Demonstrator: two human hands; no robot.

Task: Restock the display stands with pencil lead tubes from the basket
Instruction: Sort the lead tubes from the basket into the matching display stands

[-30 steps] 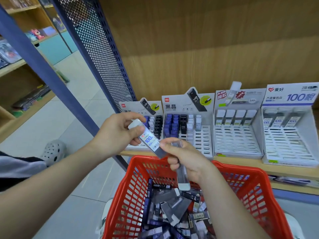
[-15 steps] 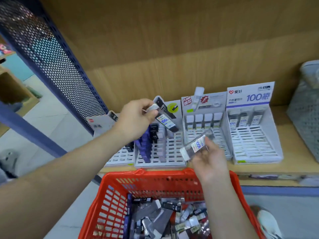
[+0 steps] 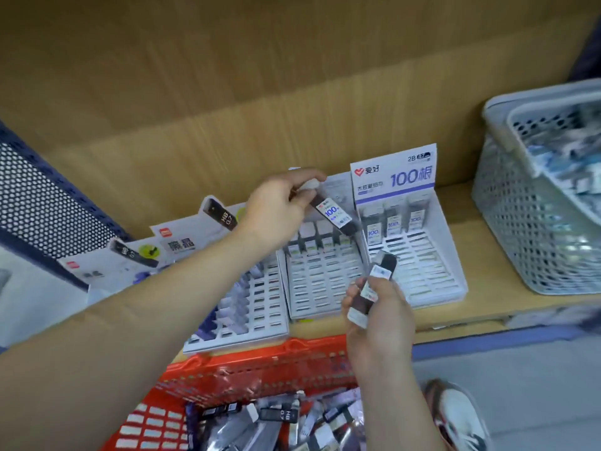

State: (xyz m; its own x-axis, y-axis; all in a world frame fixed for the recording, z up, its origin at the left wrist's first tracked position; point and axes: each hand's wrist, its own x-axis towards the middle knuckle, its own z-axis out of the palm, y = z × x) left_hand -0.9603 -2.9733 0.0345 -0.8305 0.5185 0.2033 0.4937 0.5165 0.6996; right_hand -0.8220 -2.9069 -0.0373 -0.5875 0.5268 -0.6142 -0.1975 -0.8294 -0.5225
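My left hand (image 3: 279,211) pinches the white cap of a dark lead tube (image 3: 333,212) labelled 100, held tilted above the back row of the third white display stand (image 3: 322,281). My right hand (image 3: 379,317) grips a second dark tube (image 3: 374,283) with a white label, just in front of the rightmost stand (image 3: 419,255), the one with the 100 header card. That stand holds three tubes in its back row. The red basket (image 3: 260,359) below is full of several loose tubes.
Two more stands (image 3: 240,304) sit to the left on the wooden shelf (image 3: 487,281), one partly filled with purple tubes. A grey mesh basket (image 3: 533,203) of goods stands at the shelf's right. A blue perforated panel (image 3: 39,203) bounds the left. A shoe (image 3: 458,415) shows at bottom right.
Both hands moved right along the shelf: the left hand's tube went from the second stand to the third, the right hand's tube toward the rightmost stand. The view swung right.
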